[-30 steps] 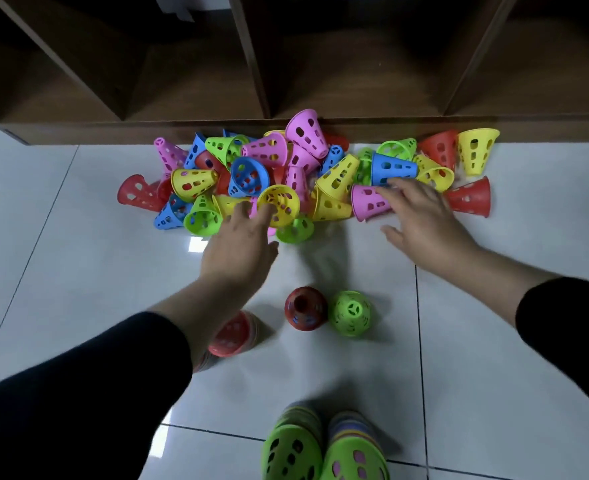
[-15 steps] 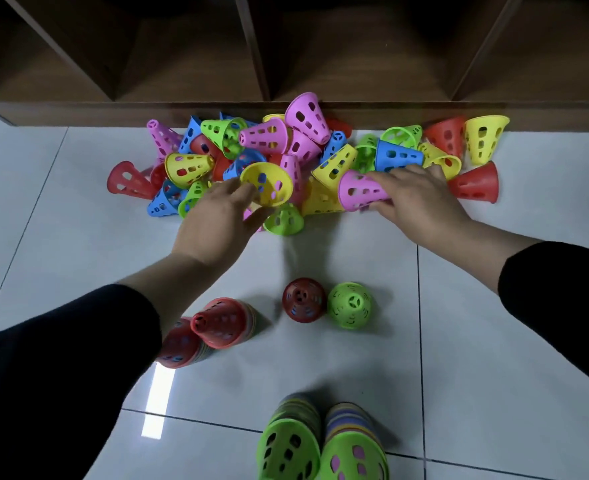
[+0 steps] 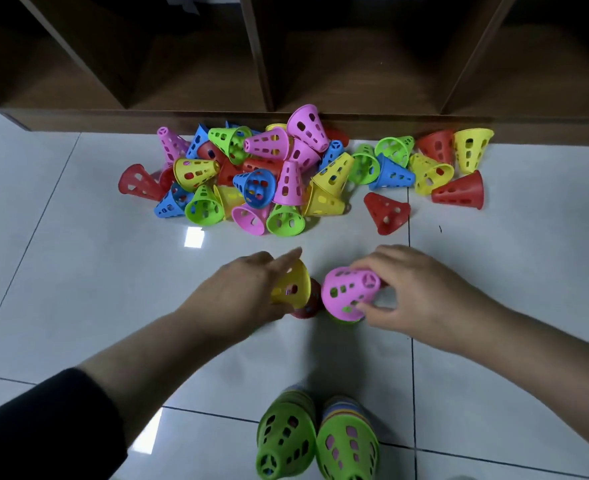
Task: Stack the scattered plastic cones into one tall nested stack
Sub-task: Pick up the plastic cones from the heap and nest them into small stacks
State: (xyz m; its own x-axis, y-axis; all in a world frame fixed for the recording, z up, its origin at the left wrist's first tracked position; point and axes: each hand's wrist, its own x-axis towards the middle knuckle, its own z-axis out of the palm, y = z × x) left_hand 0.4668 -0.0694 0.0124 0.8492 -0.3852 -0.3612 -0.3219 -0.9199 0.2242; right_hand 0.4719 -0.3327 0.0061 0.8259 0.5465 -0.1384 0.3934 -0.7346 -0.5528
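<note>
Bringing two cones back from the pile, both hands now hover over the standing cones on the floor tiles.

Head view: half a second ago both hands were still in the heap; now the left hand (image 3: 248, 292) grasps a yellow cone (image 3: 293, 284) over the red cone (image 3: 308, 303), and the right hand (image 3: 414, 296) pinches a pink cone (image 3: 348, 292) over a green cone (image 3: 346, 315). The pink cone's long axis tilts, narrow tip up and toward the right hand. Nesting looks imminent; the pile (image 3: 286, 174) beyond the fingers remains large.
</note>
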